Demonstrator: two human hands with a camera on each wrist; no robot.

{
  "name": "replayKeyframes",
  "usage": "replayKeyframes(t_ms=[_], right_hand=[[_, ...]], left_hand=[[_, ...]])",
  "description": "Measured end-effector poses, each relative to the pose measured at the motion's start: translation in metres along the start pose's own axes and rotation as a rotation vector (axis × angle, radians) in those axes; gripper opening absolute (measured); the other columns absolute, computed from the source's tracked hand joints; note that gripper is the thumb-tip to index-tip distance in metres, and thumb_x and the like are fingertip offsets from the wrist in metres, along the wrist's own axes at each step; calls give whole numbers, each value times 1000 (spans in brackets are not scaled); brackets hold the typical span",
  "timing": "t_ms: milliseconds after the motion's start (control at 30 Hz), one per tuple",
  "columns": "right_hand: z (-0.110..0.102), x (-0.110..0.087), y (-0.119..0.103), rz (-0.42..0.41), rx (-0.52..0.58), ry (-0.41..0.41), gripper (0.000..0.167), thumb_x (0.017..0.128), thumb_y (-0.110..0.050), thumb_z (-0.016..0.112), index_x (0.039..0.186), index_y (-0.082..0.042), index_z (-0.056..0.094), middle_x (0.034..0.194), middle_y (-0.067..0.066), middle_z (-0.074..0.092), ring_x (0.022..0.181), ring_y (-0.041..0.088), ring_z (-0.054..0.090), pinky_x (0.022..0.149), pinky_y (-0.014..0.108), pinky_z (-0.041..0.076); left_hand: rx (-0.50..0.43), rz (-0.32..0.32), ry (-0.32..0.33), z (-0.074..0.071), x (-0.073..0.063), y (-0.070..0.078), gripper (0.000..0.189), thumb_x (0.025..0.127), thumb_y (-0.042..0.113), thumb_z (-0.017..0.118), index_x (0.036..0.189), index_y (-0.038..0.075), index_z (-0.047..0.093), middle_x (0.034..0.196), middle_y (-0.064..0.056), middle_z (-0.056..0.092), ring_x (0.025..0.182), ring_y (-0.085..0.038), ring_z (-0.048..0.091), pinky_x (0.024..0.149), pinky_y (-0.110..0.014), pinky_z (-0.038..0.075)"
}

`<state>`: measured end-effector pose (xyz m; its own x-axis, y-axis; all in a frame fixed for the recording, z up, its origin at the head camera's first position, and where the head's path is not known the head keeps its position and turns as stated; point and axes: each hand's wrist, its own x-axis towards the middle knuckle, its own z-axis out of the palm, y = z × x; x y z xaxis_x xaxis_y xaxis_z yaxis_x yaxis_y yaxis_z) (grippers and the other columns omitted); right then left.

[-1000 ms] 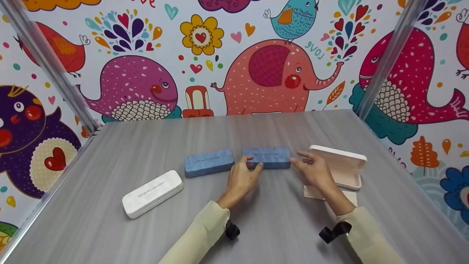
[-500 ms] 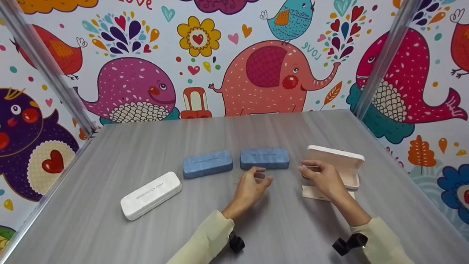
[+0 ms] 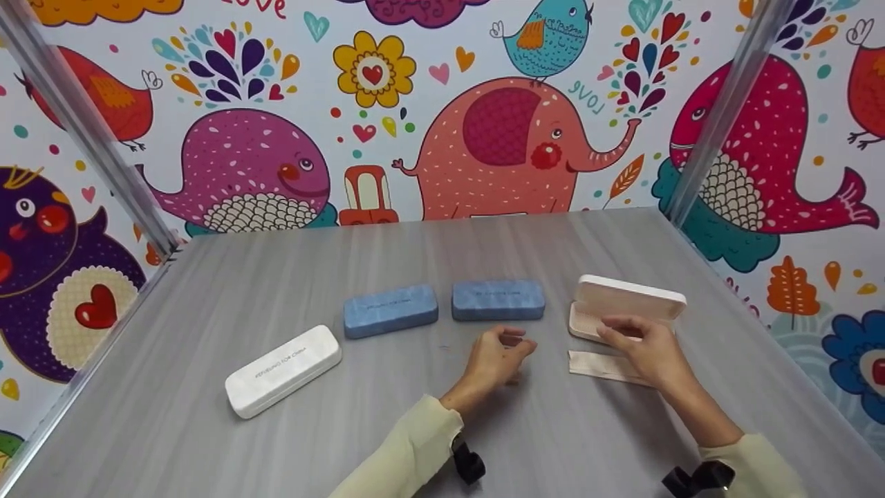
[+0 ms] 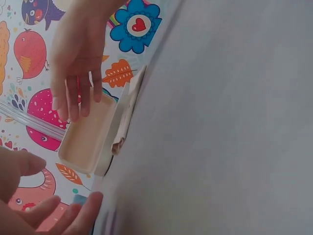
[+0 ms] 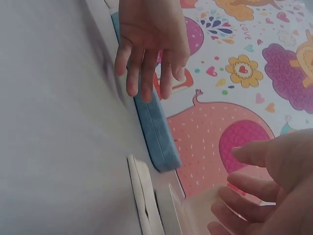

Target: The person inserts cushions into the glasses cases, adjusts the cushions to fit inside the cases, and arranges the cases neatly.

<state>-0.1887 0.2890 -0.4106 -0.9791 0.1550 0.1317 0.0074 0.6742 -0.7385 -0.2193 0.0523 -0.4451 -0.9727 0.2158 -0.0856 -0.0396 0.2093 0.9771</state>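
My right hand (image 3: 650, 349), fingers loosely bent and holding nothing, hovers at the front of an open white glasses case (image 3: 632, 297) with a beige inside. A folded beige cloth (image 3: 601, 366) lies just in front of that case, partly covered by the hand in the head view. My left hand (image 3: 492, 363) is also free of any object, held above the table in front of the right-hand blue glasses case (image 3: 498, 300). Seen from the right wrist, its fingers (image 5: 146, 73) hang relaxed and apart. The left wrist view shows the open case (image 4: 90, 132) behind the right hand's fingertips.
Another closed blue glasses case (image 3: 390, 311) stands left of the first. Farther left and nearer lies a closed white glasses case (image 3: 283, 371), set at a slant. A wall with printed animals (image 3: 505, 152) borders the grey table (image 3: 311, 256) at the back.
My left hand has drawn back from the right-hand blue case, toward me and to the right. The right hand has moved right and nearer, from beside that case to the open white case.
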Motion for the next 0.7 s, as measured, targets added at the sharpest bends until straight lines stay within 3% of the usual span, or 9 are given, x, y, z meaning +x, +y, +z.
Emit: replayKeyframes(t_ms=[100,300,500,700], right_hand=[[-7,-2,8,19,-12,-5,40,94,-30,71,120,1,71,117,20,71,104,23,62,78,9,44],[-23,-4,23,109,3,-45,51,95,-41,68,127,-1,66,122,21,68,108,26,59,75,11,44],[-34,-6,36,177,18,-77,57,94,-48,66,130,-4,64,130,22,63,111,28,56,74,8,45],[-42,-7,52,253,-10,-106,56,94,-45,67,128,-1,64,130,26,60,105,29,57,71,11,48]], left_hand=[[-30,-54,11,6,3,2,34,90,22,73,118,4,67,105,-7,70,69,-18,70,55,-32,60],[-64,-115,12,17,10,5,30,88,17,77,115,6,70,104,-5,71,81,-17,69,57,-30,60],[-70,-144,28,28,15,8,25,87,13,78,110,6,72,99,-4,72,80,-17,69,54,-29,59],[-4,-137,55,42,22,9,16,84,11,80,99,7,75,88,0,72,73,-14,67,49,-26,57]])
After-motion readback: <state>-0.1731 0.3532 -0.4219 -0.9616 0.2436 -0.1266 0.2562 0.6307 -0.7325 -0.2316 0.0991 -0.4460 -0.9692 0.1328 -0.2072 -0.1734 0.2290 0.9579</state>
